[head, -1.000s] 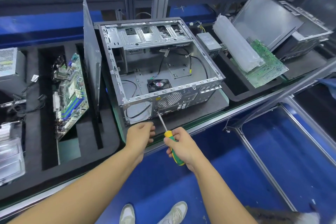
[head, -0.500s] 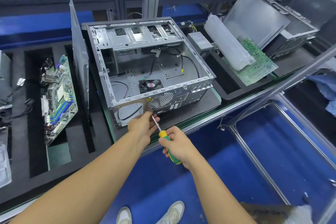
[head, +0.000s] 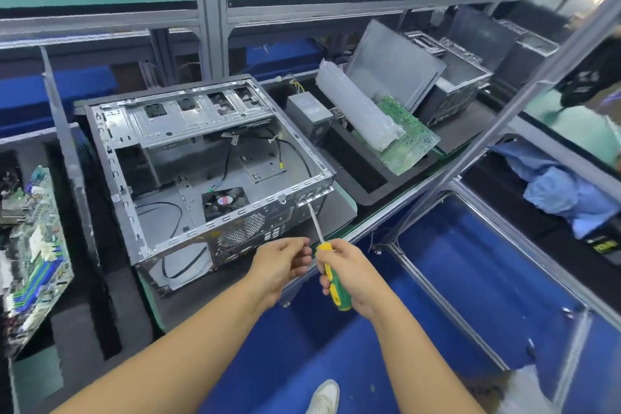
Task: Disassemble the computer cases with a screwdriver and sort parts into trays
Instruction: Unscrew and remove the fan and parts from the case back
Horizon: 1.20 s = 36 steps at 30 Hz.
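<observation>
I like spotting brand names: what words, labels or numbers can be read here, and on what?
Nothing reads clearly.
On the fan: red and white sticker, too blurred.
On the power supply: label, too small.
On the green circuit board: printing, too small.
On the motherboard at left: printing, blurred.
On the screwdriver: no marking visible.
</observation>
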Tool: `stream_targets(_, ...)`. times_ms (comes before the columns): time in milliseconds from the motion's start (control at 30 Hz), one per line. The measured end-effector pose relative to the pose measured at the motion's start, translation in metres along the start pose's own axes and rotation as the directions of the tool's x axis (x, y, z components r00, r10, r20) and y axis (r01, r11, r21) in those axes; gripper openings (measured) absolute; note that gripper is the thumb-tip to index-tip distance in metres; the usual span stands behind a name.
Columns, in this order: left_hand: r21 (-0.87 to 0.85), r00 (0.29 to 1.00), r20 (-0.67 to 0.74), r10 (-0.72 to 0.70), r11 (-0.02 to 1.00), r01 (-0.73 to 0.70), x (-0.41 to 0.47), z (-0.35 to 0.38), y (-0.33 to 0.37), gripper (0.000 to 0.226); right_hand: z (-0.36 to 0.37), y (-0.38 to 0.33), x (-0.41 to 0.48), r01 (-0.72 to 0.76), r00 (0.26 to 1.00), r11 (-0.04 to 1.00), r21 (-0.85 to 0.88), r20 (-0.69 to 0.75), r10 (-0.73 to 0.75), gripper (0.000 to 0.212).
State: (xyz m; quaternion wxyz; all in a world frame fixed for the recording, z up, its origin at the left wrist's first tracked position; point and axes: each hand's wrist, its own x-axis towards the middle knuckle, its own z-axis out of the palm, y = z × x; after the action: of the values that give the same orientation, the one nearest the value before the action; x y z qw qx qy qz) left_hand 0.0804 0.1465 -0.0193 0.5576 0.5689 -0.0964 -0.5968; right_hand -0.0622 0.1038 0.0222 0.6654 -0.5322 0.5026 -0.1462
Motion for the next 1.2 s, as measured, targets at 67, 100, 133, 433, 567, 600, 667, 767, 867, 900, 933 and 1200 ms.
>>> stream_targets(67,0.014,0.999,0.048,0.019,1.000,-0.020,0.015,0.027,0.013,0.014,-0.020,-0.014,0.011,0.011,0.999,0.998,0.062,-0.034,-0.009,0.018)
stream_targets(100,0.021,0.998,0.056,0.028,0.999,-0.029,0.029,0.045,0.019,0.014,-0.036,-0.022,0.022,0.026,0.998,0.996,0.086,-0.056,-0.022,0.019)
stream_targets(133,0.024,0.998,0.047,0.029,0.999,-0.030,0.039,0.058,0.023,0.014,-0.045,-0.027,0.029,0.040,0.996,0.992,0.117,-0.083,-0.031,0.018)
stream_targets(433,0.044,0.974,-0.220,-0.059,0.997,0.070,0.180,0.203,0.025,0.007,-0.202,-0.066,0.140,0.044,0.961,0.962,0.270,-0.276,0.033,0.012)
stream_targets(567,0.230,0.927,-0.374,-0.015,0.967,0.108,0.226,0.221,0.035,0.020,-0.256,-0.076,0.182,-0.029,0.965,0.983,0.179,-0.251,0.074,0.013)
stream_targets(600,0.267,0.920,-0.393,-0.001,0.957,0.115,0.233,0.222,0.038,0.023,-0.265,-0.079,0.192,-0.043,0.968,0.987,0.157,-0.237,0.080,0.014)
stream_targets(667,0.307,0.903,-0.430,0.003,0.941,0.144,0.240,0.224,0.041,0.026,-0.276,-0.086,0.212,-0.072,0.974,0.991,0.115,-0.204,0.094,0.013)
stream_targets(767,0.375,0.889,-0.457,0.026,0.912,0.166,0.241,0.230,0.049,0.026,-0.275,-0.102,0.234,-0.052,0.985,0.994,0.098,-0.161,0.067,0.011)
stream_targets(867,0.342,0.929,-0.368,0.046,0.936,0.089,0.224,0.241,0.074,0.025,-0.258,-0.126,0.247,0.029,0.997,0.998,0.060,-0.071,-0.025,0.010)
stream_targets(900,0.354,0.948,-0.312,0.072,0.934,0.046,0.217,0.247,0.085,0.022,-0.252,-0.134,0.247,0.064,0.998,0.997,0.054,-0.021,-0.063,0.011)
stream_targets(933,0.387,0.954,-0.275,0.123,0.922,-0.007,0.208,0.247,0.098,0.019,-0.241,-0.143,0.249,0.093,0.994,0.994,0.050,0.052,-0.096,0.012)
stream_targets(1200,0.900,0.815,-0.226,0.533,0.434,-0.034,0.135,0.138,0.179,0.013,-0.134,-0.194,0.234,0.173,0.896,0.983,-0.063,0.426,-0.130,0.014)
